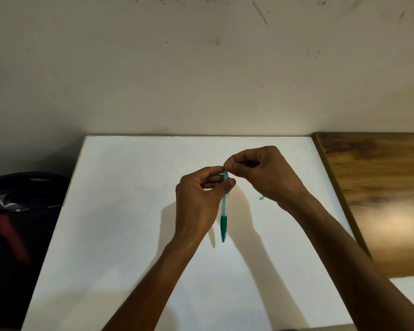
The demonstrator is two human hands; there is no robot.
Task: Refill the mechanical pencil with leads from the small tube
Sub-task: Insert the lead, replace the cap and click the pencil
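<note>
hands meet at the pencil's top

the left hand [198,199] pinches the upper barrel of the green pencil [224,211], held upright above the middle of the white board [129,223], tip toward the near side. the right hand [265,173] has thumb and forefinger pressed together at the pencil's top; what they pinch is too small to tell. a small green piece [261,198] peeks out by the right wrist, mostly hidden. dark bag [14,211] at left, wood top [380,187] at right, scuffed wall [201,68] at the far side.

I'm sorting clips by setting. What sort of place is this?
Probably a plain room at home or a study corner: a white table pushed against a scuffed wall, a dark bag beside it, and a wooden board.
</note>
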